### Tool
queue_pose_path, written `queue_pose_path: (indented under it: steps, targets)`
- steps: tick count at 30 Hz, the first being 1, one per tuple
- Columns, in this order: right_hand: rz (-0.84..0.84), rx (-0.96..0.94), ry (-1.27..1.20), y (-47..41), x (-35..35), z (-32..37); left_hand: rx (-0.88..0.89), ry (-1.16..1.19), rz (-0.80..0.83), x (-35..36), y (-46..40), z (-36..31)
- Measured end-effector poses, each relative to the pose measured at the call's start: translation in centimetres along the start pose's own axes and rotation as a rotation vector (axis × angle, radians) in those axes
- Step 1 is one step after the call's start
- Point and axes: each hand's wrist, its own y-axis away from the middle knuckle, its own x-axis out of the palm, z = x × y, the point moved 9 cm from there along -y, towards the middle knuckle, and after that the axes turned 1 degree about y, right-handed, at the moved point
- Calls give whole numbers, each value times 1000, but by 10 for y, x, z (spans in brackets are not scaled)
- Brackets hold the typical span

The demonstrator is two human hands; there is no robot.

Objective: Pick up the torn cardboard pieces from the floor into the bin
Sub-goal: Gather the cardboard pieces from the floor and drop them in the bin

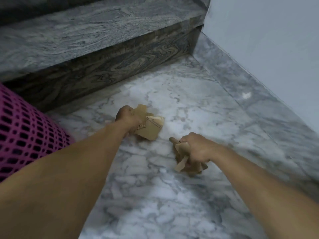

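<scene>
Two hands, the left hand [127, 119] and the right hand [196, 149]. Two bunches of cardboard pieces, one bunch [150, 126] per hand, the other [183, 163] blurred; pieces inside cannot be counted. One pink bin [25, 135]. One step [96, 54].

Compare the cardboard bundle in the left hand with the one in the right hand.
The left hand's cardboard bundle has broad, flat, pale pieces fanning out past the left hand; the right hand's cardboard bundle is narrower strips and scraps hanging below the right hand. The left bundle sits nearer the pink mesh bin; the right one is farther away. Both are torn brown cardboard, held in a closed grip above the marble floor.
</scene>
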Motion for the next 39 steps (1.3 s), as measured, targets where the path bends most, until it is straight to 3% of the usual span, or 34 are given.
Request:
queue_pose_path:
  steps: [4, 10, 15, 21, 26, 29, 33, 39]
  targets:
    - [-182, 95, 11, 20, 18, 2, -23, 19, 2, -6, 38, 21]
    - [-258, 226, -152, 41, 22, -2, -58, 71, -16, -29, 83, 38]
    - [-288, 298, -209, 46, 28, -9, -23, 57, -78, -66, 106, 34]
    - [-333, 315, -165, 50, 30, -3, -111, 73, -84, -87, 114, 50]
    - [-237, 396, -244, 56, 31, -12, -133, 87, -87, -76, 120, 53]
    - [-135, 385, -316, 53, 36, -17, -34, 34, -100, -70, 124, 41]
    - [-90, 343, -389, 55, 26, -13, -34, 64, -76, -77, 130, 33]
    - [-252, 168, -569, 68, -60, 33, 80, 71, -135, -136, 145, -4]
